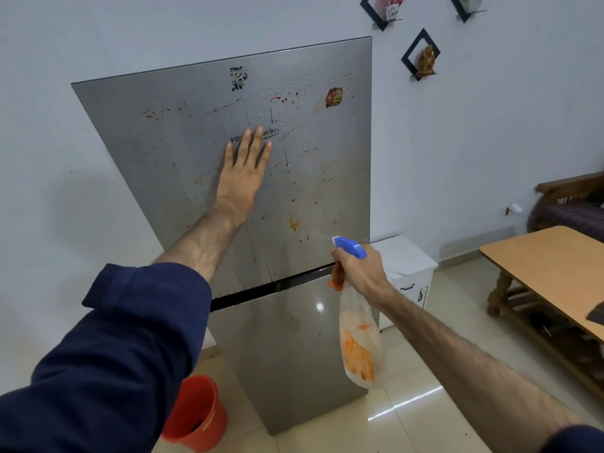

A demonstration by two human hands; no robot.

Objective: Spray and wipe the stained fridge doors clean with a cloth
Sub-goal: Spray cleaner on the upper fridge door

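On the upper fridge door [183,152], the left hand [243,171] lies flat with its fingers straight and slightly spread, the palm pressed to the steel just over the printed brand lettering near the door's middle. The right hand [361,271] hangs in front of the lower right corner of that door, fingers curled around the neck of a spray bottle [349,246] with a blue head, whose nozzle points at the door. In the same grip it holds a cloth [358,348], pale with orange stains, which hangs down in front of the lower fridge door [281,354].

The upper door is spattered with brown and orange stains and runs, thickest across its top half and down its right side, with droplets beading near the top. A round red magnet [334,97] sits near its upper right corner. The lower door shows only a few small spots.

On the floor [408,420], a red bucket [196,413] stands at the fridge's lower left corner. A small white cabinet [405,269] stands just beside the fridge on the right, and a wooden table [549,266] stands further right.
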